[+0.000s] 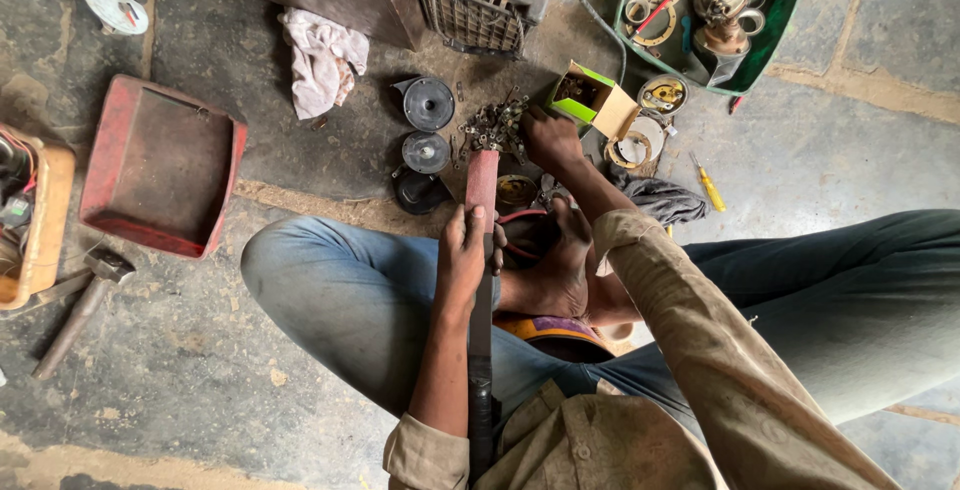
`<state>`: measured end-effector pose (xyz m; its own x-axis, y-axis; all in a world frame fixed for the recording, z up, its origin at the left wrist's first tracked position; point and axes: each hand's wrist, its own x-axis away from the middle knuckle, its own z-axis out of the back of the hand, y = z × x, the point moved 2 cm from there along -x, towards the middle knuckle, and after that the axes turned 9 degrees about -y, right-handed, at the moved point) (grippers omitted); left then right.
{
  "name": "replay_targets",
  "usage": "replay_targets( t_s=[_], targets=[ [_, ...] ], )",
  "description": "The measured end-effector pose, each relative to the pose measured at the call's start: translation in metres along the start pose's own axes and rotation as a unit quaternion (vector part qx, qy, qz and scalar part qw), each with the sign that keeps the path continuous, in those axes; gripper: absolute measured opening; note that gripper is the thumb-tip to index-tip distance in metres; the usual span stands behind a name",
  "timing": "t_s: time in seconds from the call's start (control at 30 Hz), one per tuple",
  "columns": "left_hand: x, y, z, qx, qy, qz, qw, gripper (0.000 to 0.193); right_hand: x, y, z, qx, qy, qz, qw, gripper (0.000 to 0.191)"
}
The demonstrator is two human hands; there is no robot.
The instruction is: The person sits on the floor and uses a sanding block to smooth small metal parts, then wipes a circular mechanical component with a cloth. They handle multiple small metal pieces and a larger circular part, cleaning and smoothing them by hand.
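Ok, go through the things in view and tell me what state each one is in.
Left hand: gripping the long flat bar.
Right hand: reaching into the small parts pile.
Cardboard box: open.
Red tray: empty.
Green tray: holding parts.
Hammer: lying flat.

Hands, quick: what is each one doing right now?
Left hand: closed around the long flat metal bar with a reddish tip.
Right hand: reaching into the pile of small metal parts; grip cannot be told.
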<state>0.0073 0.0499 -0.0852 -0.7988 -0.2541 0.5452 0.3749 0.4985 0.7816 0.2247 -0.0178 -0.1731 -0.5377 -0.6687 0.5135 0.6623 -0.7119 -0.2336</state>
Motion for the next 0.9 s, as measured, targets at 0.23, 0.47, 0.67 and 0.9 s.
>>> replay_targets(
  t_s=[0.23,0.47,0.67,0.9],
  targets=[
    [0.000,0.001,0.000,0.020,-0.016,-0.008,1.000,0.031,0.011,-0.002,0.001,-0.394,0.164,0.137,0.894,0.021],
    [0.001,0.007,-0.002,0.010,-0.017,-0.028,0.999,0.031,0.043,-0.037,0.087,-0.778,0.067,0.197,0.593,0.013],
    [0.000,0.009,-0.001,-0.006,-0.010,-0.035,0.999,0.032,0.107,-0.067,0.153,-0.738,0.123,0.295,0.595,0.017],
    [-0.002,0.009,0.000,-0.020,-0.004,-0.024,1.000,0.036,0.165,-0.082,0.187,-0.698,0.167,0.325,0.616,0.017]
  ],
)
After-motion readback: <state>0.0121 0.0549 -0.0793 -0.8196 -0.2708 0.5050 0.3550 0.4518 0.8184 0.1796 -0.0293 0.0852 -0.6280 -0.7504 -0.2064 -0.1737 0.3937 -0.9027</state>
